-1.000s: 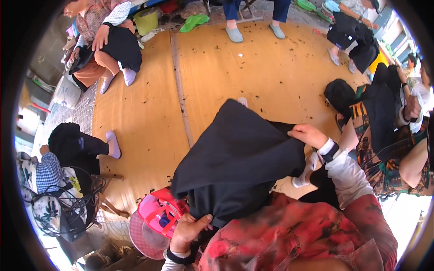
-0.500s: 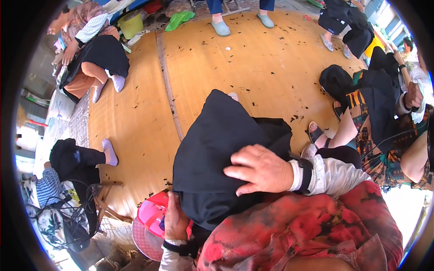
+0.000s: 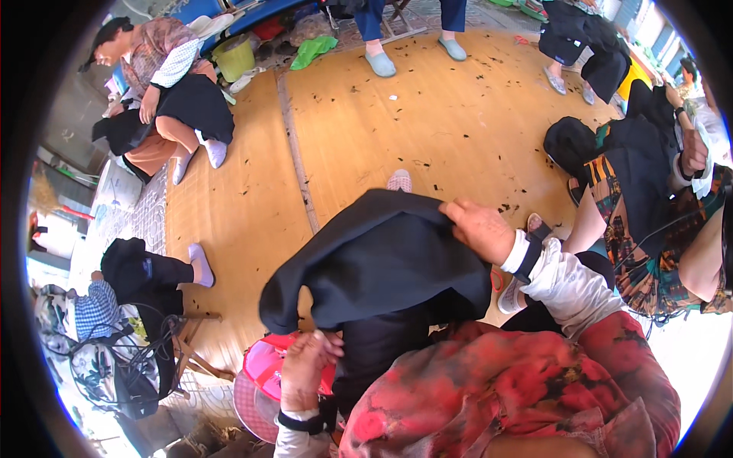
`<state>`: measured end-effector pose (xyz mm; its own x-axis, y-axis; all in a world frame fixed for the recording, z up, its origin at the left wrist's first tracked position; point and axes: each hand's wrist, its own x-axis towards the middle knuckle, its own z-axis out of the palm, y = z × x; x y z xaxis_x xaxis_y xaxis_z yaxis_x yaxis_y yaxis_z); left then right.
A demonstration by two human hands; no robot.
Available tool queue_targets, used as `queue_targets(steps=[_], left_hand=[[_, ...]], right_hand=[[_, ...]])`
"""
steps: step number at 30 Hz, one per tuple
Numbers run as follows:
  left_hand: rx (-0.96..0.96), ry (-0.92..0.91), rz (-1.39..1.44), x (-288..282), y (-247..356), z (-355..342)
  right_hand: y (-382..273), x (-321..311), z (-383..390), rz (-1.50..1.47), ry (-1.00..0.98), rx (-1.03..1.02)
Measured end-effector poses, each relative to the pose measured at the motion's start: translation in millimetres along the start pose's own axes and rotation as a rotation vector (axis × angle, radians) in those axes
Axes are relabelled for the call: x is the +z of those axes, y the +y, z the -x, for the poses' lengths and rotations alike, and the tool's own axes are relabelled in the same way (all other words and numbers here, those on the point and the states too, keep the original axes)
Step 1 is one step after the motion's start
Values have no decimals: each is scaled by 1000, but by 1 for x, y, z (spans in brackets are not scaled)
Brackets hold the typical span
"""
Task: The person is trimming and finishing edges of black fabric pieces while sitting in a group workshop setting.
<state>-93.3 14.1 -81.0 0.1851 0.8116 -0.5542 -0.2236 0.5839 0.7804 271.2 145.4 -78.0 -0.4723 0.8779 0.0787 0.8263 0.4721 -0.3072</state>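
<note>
A piece of black cloth (image 3: 382, 263) lies gathered over my lap, its upper part lifted in a broad fold. My right hand (image 3: 485, 231) pinches the upper right edge of the cloth between thumb and fingers. Lower down on the left, my left hand (image 3: 305, 370) has its fingers curled together at the cloth's lower left edge; the fold it grips is mostly hidden. A curved gap shows between the hanging left end of the cloth and the part near my left fingers. Behind that hand sits a bright pink-red item (image 3: 263, 366) with a checked rim.
Tan matting (image 3: 229, 191) strewn with dark scraps covers the floor. Seated people surround me, with a person's patterned skirt (image 3: 634, 267) close on the right. A wooden stool (image 3: 195, 351) stands at left; a yellow-green bucket (image 3: 234, 57) and green bag (image 3: 313, 50) lie farther off.
My right hand went from lying flat on the cloth to pinching its upper right edge. The cloth's peak dropped and its left end swung out. My left fingers curled in.
</note>
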Motion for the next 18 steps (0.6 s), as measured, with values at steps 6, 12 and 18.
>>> queue_targets(steps=[6,12,18], left_hand=[[107,337,120,-20,-1,-21],[45,332,44,-18,-9,-49],[423,300,123,9,-1,-59]], right_hand=[[-45,-42,-2,-497,276,-414],[-66,-30,8,-115,-8,-549],[-7,-80,1,-557,-409,-425]])
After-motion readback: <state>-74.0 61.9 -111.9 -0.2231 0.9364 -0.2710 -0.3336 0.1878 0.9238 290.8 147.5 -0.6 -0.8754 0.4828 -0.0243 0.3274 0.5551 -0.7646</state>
